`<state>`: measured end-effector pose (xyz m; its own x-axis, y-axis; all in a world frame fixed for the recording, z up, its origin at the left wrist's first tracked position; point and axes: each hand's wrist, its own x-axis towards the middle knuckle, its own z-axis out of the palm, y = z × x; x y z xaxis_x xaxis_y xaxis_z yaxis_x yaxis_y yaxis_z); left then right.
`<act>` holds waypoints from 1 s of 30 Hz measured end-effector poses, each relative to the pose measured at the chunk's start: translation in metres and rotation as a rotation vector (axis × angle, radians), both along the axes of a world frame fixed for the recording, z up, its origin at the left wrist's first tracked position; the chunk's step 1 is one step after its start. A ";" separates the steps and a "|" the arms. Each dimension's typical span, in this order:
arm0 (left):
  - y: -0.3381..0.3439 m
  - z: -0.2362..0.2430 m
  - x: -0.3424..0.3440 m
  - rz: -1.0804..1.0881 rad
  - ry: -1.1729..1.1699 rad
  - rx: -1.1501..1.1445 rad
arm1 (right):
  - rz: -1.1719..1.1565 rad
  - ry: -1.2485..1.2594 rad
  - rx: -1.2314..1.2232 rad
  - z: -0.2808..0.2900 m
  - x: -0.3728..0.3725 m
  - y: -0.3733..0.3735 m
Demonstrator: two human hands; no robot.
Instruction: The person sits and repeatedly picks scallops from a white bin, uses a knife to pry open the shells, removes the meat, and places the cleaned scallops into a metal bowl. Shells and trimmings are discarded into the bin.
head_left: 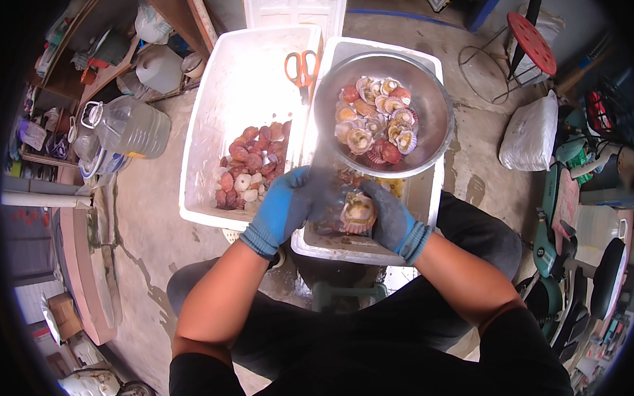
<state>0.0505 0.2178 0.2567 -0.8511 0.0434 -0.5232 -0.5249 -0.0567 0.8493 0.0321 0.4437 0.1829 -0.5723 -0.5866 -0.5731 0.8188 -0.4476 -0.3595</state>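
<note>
My right hand (pixel 389 213), in a blue and grey work glove, grips a scallop (pixel 359 212) whose pale inside faces up. Close beside it is my left hand (pixel 286 205), gloved alike. Motion smears its fingers, and whether they hold anything does not show. Both hands are over the near part of a white foam box (pixel 340 250) with wet shell bits inside. A steel bowl (pixel 436 124) rests on the box's far part, and opened scallops (pixel 377 115) are heaped in it. To the left, a larger white foam box (pixel 194 171) contains a pile of reddish scallops (pixel 249 155).
Orange-handled scissors (pixel 302 71) lean at the larger box's right wall. A big clear water jug (pixel 136 127) stands on the floor at left, near cluttered shelves. A red round stool (pixel 531 44), a white sack (pixel 531 134) and a green scooter (pixel 549 239) are on the right.
</note>
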 end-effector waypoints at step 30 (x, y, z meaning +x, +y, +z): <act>-0.013 -0.030 0.028 -0.453 0.446 -1.059 | 0.101 0.108 0.041 0.018 -0.001 -0.015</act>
